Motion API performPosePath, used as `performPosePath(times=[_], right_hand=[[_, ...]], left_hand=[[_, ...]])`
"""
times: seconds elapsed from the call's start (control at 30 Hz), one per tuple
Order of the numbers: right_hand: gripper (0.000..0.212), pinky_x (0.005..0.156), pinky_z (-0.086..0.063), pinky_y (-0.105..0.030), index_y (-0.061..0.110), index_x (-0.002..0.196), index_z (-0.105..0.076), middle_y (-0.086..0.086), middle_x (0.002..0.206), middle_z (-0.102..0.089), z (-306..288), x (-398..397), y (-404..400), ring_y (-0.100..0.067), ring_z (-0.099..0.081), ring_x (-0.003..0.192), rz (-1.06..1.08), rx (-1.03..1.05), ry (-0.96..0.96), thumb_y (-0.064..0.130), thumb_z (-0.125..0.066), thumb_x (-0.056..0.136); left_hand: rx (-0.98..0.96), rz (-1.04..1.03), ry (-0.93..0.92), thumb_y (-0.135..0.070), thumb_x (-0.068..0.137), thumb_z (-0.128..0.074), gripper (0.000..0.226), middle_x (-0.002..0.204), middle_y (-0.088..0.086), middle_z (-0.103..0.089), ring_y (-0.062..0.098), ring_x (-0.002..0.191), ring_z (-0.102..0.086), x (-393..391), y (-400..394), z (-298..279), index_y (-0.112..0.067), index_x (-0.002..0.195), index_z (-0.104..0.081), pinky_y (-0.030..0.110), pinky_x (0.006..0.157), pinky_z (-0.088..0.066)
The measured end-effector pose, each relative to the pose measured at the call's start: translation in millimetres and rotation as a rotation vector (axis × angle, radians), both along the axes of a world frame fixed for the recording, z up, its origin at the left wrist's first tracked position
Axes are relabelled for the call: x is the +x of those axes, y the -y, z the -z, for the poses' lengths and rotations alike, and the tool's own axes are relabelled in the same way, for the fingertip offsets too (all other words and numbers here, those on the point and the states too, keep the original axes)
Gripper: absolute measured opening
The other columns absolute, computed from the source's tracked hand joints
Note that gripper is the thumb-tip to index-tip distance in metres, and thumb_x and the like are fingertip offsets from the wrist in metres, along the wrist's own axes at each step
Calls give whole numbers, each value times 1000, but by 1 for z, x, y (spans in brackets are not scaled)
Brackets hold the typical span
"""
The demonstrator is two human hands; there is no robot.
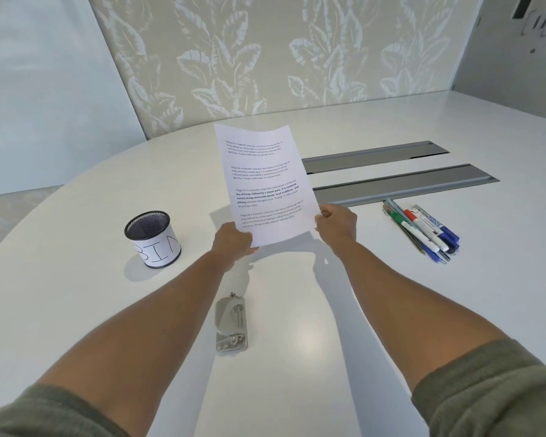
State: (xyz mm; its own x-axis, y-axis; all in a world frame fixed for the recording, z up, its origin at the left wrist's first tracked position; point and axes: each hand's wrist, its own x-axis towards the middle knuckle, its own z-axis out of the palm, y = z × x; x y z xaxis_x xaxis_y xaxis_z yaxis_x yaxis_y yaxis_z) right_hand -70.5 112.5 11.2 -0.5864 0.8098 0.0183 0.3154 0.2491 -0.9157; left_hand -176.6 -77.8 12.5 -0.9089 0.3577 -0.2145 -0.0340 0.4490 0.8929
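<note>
A white printed sheet of paper with several paragraphs of text is held up above the white table, tilted slightly left. My left hand pinches its lower left corner. My right hand pinches its lower right edge. Both forearms reach forward from the bottom of the view.
A black mesh cup with a paper label reading "BIN" stands left of the hands. A metal hole punch lies near me between the arms. Several markers and pens lie at the right. Two grey cable slots cross the table behind.
</note>
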Motion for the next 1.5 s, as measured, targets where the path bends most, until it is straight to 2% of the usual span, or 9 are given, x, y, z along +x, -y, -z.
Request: performPosePath(times=[0.17, 0.37, 0.57, 0.8, 0.9, 1.03, 1.2, 1.37, 1.5], right_hand=[[27, 65, -47, -31, -8, 99, -64, -24, 103, -67, 6, -29, -6, -44, -64, 96, -28, -14, 47, 0, -47, 80], [27, 80, -57, -40, 2, 93, -71, -15, 94, -72, 17, -48, -4, -35, -66, 92, -49, 25, 104, 1, -47, 80], [30, 68, -52, -32, -2, 100, -69, -16, 100, -69, 33, -55, -1, -26, -51, 70, -54, 14, 165, 1, -47, 80], [33, 78, -47, -22, 12, 109, -73, 0, 114, -67, 36, -57, 6, -26, -64, 102, -42, -47, 150, 4, -52, 85], [16, 53, -26, -24, 10, 63, -50, -3, 70, -44, 40, -56, 10, -25, -36, 69, -40, -2, 159, -1, -47, 74], [5, 50, -30, -21, 4, 72, -55, -4, 83, -50, 46, -51, 13, -22, -42, 66, -34, -1, 161, 2, -51, 74], [8, 77, -49, -32, 9, 83, -60, -9, 108, -59, 52, -46, 20, -28, -58, 92, -47, 85, 153, 7, -53, 81], [20, 90, -51, -44, 3, 96, -66, -8, 114, -54, 55, -41, 21, -31, -56, 106, -41, 135, 157, 9, -52, 83], [26, 94, -48, -39, 5, 109, -65, -8, 120, -53, 57, -38, 20, -26, -52, 115, -43, 143, 158, 14, -55, 86]], left_hand=[[4, -50, 97, 2, 79, -41, 38, 89, -3, -72, 21, 68, -76, -25, -7, 3, -23, 87, -68, 38, 74, -63], [-67, -89, 120, 1, 77, -38, 45, 102, 7, -74, 27, 68, -76, -40, -7, 8, -11, 108, -67, 22, 49, -55], [-108, -120, 159, -2, 79, -35, 48, 95, 8, -77, 27, 74, -76, -46, -3, 15, -10, 115, -65, 24, 68, -57], [-170, -137, 68, -9, 75, -45, 22, 80, 4, -71, 21, 60, -65, -44, 4, 16, -10, 87, -64, 21, 53, -42], [-228, -169, -49, -19, 78, -60, 28, 98, 5, -69, 30, 85, -68, -43, 9, 20, -11, 104, -64, 29, 68, -52], [-316, -177, -106, -32, 79, -69, 57, 131, 17, -55, 37, 118, -58, -41, 15, 27, -2, 126, -57, 48, 100, -50], [-319, -165, -148, -31, 80, -67, 43, 118, 29, -56, 44, 118, -54, -37, 18, 28, 5, 101, -56, 52, 97, -46], [-245, -179, -135, -28, 83, -67, 14, 109, 4, -53, 33, 125, -50, -36, 18, 28, -29, 81, -53, 38, 97, -43], [-230, -193, -117, -31, 83, -67, 63, 136, 1, -55, 25, 133, -45, -37, 20, 31, -20, 142, -50, 40, 107, -40]])
